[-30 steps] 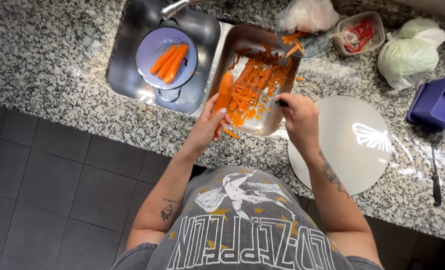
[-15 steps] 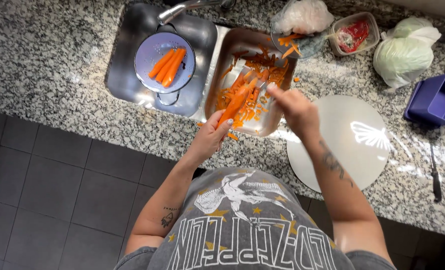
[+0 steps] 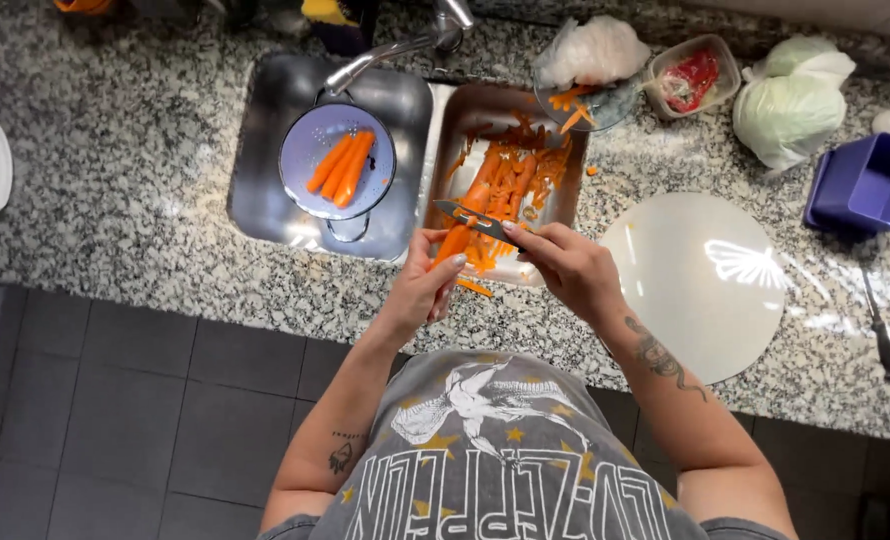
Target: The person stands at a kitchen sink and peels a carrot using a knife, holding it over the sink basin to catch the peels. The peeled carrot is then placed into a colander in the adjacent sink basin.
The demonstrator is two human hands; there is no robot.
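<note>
1. Two hands work over the right basin of a steel sink (image 3: 265,130) set into a speckled granite worktop (image 3: 95,180).
2. The left hand (image 3: 427,285) is closed around the lower end of a carrot (image 3: 462,228), which points up and away over the basin.
3. The right hand (image 3: 565,265) grips a knife (image 3: 475,218) by its handle; the blade lies across the carrot, touching it.
4. Orange peelings (image 3: 525,175) are heaped in the right basin beneath the carrot.
5. In the left basin, a round blue colander (image 3: 305,150) holds several peeled carrots (image 3: 342,165) under the tap.
6. On the worktop to the right lie a round white board (image 3: 695,290), a blue tub (image 3: 870,185) and a wrapped cabbage (image 3: 790,95).
</note>
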